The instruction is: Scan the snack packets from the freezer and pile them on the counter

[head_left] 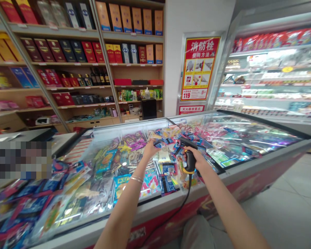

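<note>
I stand at an open chest freezer (248, 162) packed with wrapped ice creams. My left hand (150, 148) reaches into the open middle section, its fingers closed on a small blue and white packet (159, 142) lying among the others. My right hand (194, 159) is wrapped round the grip of a black and yellow handheld barcode scanner (188, 155), whose head points left toward that packet. The scanner's black cable (181, 204) hangs down over the freezer's front edge. A thin bracelet sits on my left wrist.
Sliding glass lids cover the freezer's right part (238, 138) and left part (36, 200). Wooden shelves (75, 65) of boxed goods and bottles fill the back wall. A red fire-hydrant poster (199, 67) hangs on a white pillar. An open refrigerated display (272, 76) stands at the right, with tiled floor (287, 204) beside it.
</note>
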A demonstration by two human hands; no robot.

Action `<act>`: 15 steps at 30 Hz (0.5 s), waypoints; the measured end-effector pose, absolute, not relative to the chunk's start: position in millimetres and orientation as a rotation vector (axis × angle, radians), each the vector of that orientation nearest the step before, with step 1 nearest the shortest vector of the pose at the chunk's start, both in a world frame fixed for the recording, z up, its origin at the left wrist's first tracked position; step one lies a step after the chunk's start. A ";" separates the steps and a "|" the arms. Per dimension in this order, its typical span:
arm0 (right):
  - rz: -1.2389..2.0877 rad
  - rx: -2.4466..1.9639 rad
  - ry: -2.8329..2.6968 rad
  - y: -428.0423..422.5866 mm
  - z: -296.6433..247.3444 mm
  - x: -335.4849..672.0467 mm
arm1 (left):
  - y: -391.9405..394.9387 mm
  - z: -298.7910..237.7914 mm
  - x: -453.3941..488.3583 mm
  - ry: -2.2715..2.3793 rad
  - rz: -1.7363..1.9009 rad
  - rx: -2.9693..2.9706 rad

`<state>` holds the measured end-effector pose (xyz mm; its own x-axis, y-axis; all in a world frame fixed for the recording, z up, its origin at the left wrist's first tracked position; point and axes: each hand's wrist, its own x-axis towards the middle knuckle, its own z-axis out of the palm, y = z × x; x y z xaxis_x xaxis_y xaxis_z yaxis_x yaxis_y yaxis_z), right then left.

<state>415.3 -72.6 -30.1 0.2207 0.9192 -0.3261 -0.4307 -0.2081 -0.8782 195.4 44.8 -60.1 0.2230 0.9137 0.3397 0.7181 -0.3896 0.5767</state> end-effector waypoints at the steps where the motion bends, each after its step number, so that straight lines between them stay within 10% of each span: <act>1: 1.343 -1.208 -0.524 -75.2 -24.1 414.0 | 46.0 -53.8 187.6 1.508 0.979 2.188; 15: 1.221 -1.089 -1.058 -81.7 39.7 287.4 | 2.5 -27.8 24.1 1.973 1.396 1.915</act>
